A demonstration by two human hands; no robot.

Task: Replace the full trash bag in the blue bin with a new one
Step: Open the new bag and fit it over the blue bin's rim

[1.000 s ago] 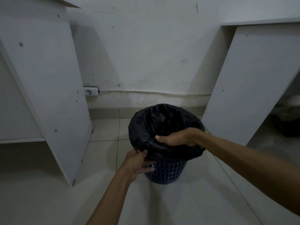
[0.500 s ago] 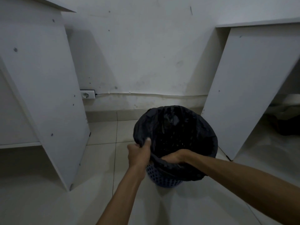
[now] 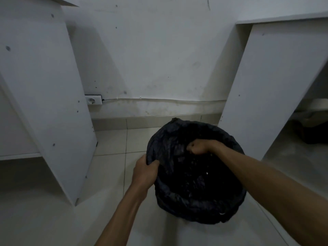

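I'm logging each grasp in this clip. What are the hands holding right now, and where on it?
Both hold the black trash bag: the left hand grips its left edge, the right hand its far rim.

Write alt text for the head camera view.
Both hands gather the black trash bag from above: the left hand grips its left rim, the right hand clutches its far edge. It stands on pale floor tiles between two white panels.
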